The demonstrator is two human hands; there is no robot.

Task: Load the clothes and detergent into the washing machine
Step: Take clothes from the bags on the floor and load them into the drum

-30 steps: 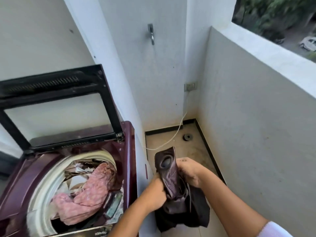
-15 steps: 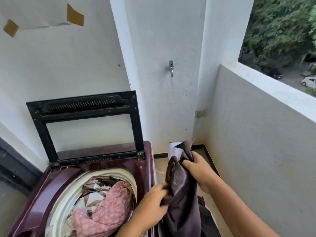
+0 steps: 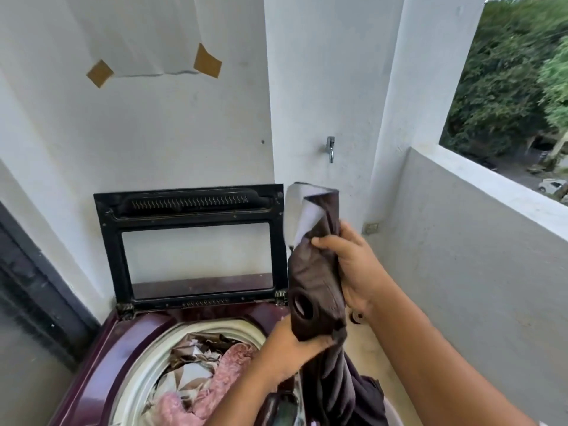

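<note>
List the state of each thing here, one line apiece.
Washing machine lid: raised open.
Drum: loaded with clothes.
Pink cloth: lying in the drum.
Dark garment: held up, outside the drum.
Left hand: gripping the garment low.
Right hand: gripping it higher.
Wall tap: no water visible.

- Home utility balcony, used as a laundry spot.
- Maroon top-load washing machine (image 3: 123, 348) stands against the white wall, black-framed lid (image 3: 190, 204) up, clothes (image 3: 221, 379) piled in the drum.
- Metal tap (image 3: 330, 149) on the wall just right of the machine; small wall socket (image 3: 371, 226) low in the corner.
- Waist-high parapet wall (image 3: 476, 256) on the right, open air above it, no glass visible.
- Trees (image 3: 507, 72) and a parked white car (image 3: 550, 185) on a road below the parapet, so it is an upper floor.
- Paper sheet (image 3: 138, 35) stuck to the wall with brown tape (image 3: 207, 60).
- Plain painted plaster, domestic scale, nothing commercial.
</note>
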